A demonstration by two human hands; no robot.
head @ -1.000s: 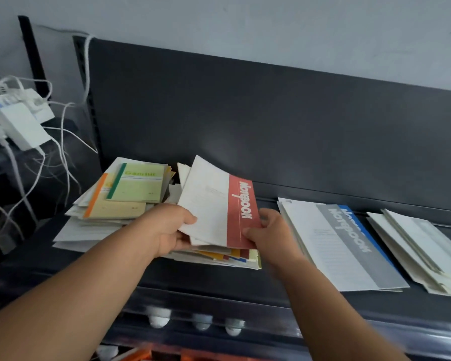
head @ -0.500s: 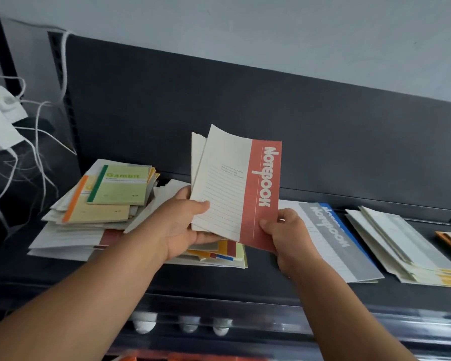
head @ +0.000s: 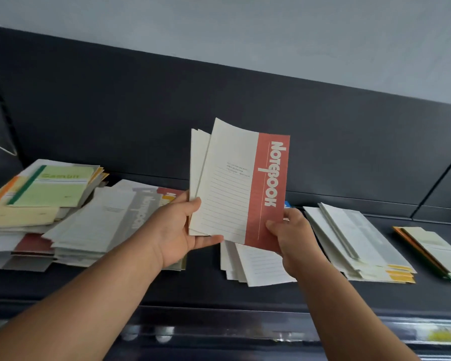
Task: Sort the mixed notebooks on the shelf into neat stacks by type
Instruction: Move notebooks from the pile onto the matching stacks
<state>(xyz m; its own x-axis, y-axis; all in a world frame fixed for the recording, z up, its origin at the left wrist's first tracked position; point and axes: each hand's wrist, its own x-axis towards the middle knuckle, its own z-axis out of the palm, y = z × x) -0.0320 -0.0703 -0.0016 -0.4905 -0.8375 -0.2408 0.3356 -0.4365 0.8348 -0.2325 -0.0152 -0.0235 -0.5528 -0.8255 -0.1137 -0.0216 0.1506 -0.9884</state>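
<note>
Both hands hold up a small bundle of notebooks, fronted by a cream notebook with a red "Notebook" band (head: 235,183), nearly upright above the dark shelf (head: 193,287). My left hand (head: 177,233) grips its lower left edge with the thumb in front. My right hand (head: 292,238) pinches the lower right corner. A mixed pile (head: 94,220) with a grey-banded notebook on top lies to the left. Beyond it sits a stack topped by a green notebook (head: 52,186). Under the held bundle lies a flat stack of cream notebooks (head: 255,264).
Right of my hands lies a stack of pale notebooks with yellow spines (head: 357,243). A smaller stack with orange and green edges (head: 432,251) sits at the far right. The dark back panel (head: 219,100) rises behind the shelf. A clear front lip (head: 219,332) edges it.
The held bundle has risen and shifted right, away from the mixed pile, and now stands more upright. The view has swung right, bringing the far-right stack into sight.
</note>
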